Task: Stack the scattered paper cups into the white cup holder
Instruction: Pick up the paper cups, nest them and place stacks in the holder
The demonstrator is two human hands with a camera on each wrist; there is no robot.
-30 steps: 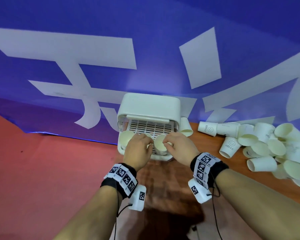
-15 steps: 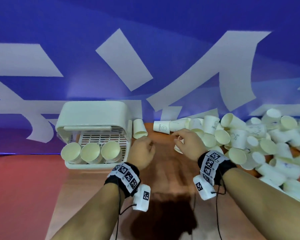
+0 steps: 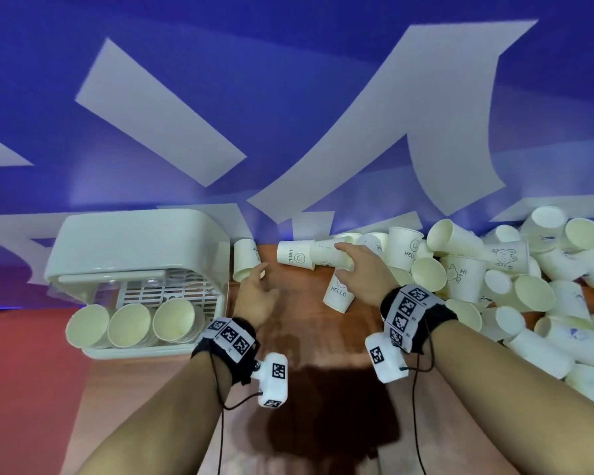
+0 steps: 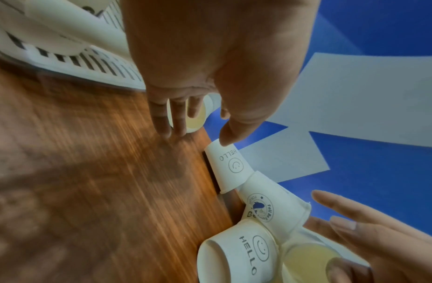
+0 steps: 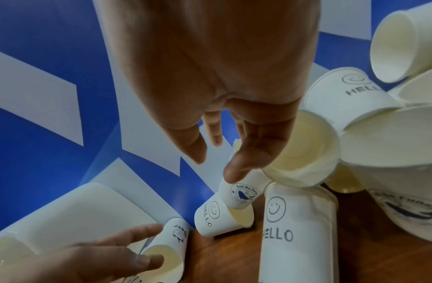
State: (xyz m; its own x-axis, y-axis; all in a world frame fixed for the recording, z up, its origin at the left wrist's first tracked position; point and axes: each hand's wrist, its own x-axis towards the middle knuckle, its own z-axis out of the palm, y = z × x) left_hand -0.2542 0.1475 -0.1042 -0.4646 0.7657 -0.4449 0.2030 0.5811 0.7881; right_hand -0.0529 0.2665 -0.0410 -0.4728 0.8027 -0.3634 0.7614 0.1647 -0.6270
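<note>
Both forearms bare, no sleeves. Left hand [image 3: 259,296] and right hand [image 3: 364,272] bare, no gloves or rings visible. Black fabric wristband [image 3: 225,351] on the left wrist, wrapped with white square-code marker tags; same kind of black marker-tagged band [image 3: 414,313] on the right. Small white boxy camera unit [image 3: 271,380] with a code tag hangs off the left band, another white unit [image 3: 384,358] off the right. Thin black cables [image 3: 417,406] trail from both.
</note>
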